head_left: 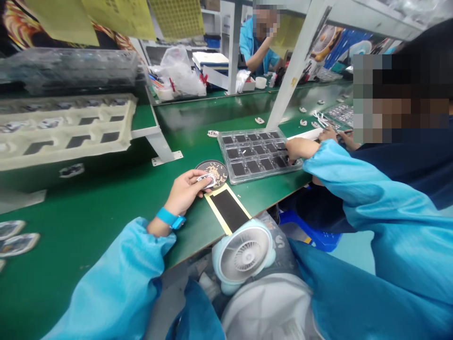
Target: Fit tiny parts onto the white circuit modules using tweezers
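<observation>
My left hand (184, 190) pinches a small flat part with a white rim (206, 180) between thumb and fingers. It is held at the near left edge of a round dark dish (223, 173) that contains many tiny tan pieces (216, 171). My right hand (300, 149) is over the right end of a clear plastic tray (233, 179) with dark square compartments. Its fingers are closed on a thin dark tool (281, 149), perhaps tweezers; most of it is hidden. Below the dish lies a black strip on yellow backing (230, 208).
A small round fan (247, 255) sits at the bench's front edge. Several white-rimmed parts (260, 121) lie beyond the tray, others (19, 244) at far left. A raised shelf carries a cream tray (71, 137). A slanted post (293, 71) rises behind. A co-worker's hands (329, 134) are at right.
</observation>
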`<state>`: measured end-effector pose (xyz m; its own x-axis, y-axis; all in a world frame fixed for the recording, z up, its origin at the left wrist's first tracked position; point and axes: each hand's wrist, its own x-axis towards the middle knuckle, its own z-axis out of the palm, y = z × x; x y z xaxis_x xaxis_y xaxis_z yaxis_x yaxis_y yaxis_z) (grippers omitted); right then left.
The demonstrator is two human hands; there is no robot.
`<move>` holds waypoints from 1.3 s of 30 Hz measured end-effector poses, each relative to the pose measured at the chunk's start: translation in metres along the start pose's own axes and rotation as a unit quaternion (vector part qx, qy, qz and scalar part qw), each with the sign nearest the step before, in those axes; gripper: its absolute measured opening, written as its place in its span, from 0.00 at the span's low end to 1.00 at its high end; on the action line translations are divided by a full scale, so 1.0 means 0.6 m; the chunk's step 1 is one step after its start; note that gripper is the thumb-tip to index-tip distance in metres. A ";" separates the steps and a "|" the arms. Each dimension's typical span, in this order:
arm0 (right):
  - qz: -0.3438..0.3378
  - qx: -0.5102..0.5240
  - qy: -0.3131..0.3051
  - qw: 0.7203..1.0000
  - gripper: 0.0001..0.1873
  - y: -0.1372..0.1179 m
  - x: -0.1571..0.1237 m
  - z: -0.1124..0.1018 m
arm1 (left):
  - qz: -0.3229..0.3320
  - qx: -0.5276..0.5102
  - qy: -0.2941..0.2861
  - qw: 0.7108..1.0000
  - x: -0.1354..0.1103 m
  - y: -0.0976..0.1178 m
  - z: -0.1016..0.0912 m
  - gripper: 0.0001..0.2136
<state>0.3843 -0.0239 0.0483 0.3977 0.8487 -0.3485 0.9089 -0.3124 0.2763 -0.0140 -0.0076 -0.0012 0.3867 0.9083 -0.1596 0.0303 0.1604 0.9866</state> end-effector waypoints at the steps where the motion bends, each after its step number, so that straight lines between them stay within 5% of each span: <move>1: 0.001 0.003 0.005 1.000 0.18 -0.002 -0.001 -0.001 | 0.001 0.000 -0.001 1.000 0.001 -0.001 0.000 0.26; 8: -0.032 0.033 0.085 0.995 0.15 -0.006 -0.041 -0.047 | 0.007 -0.002 0.004 1.000 0.005 -0.009 -0.004 0.24; 12: -0.139 0.099 0.150 0.974 0.11 -0.048 -0.079 -0.088 | 0.018 -0.002 0.010 1.000 0.005 -0.008 -0.004 0.23; 14: -0.221 0.168 0.161 0.947 0.12 -0.099 -0.095 -0.093 | 0.034 -0.005 0.026 0.999 0.008 -0.005 -0.009 0.21; 19: -0.424 0.399 0.082 0.809 0.13 -0.281 -0.120 -0.060 | 0.108 -0.037 0.144 0.983 0.028 0.008 -0.047 0.19; 24: -0.520 0.367 0.047 0.770 0.10 -0.411 -0.130 -0.033 | 0.127 -0.026 0.222 0.966 0.049 0.009 -0.090 0.15; 29: -0.493 0.453 -0.017 0.742 0.13 -0.402 -0.109 -0.048 | 0.090 -0.027 0.208 0.974 0.052 0.002 -0.090 0.11; 32: -0.440 0.545 0.009 0.714 0.15 -0.370 -0.090 -0.057 | 0.071 -0.021 0.169 0.983 0.044 0.003 -0.075 0.10; 39: -0.389 0.595 0.011 0.703 0.19 -0.328 -0.080 -0.043 | 0.044 -0.038 0.130 0.990 0.015 0.012 -0.040 0.13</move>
<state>0.1830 0.0080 0.0335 -0.2676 0.9628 0.0371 0.3165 0.1242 -0.9404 -0.0326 0.0108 0.0037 0.1346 0.9870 -0.0872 -0.0657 0.0967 0.9931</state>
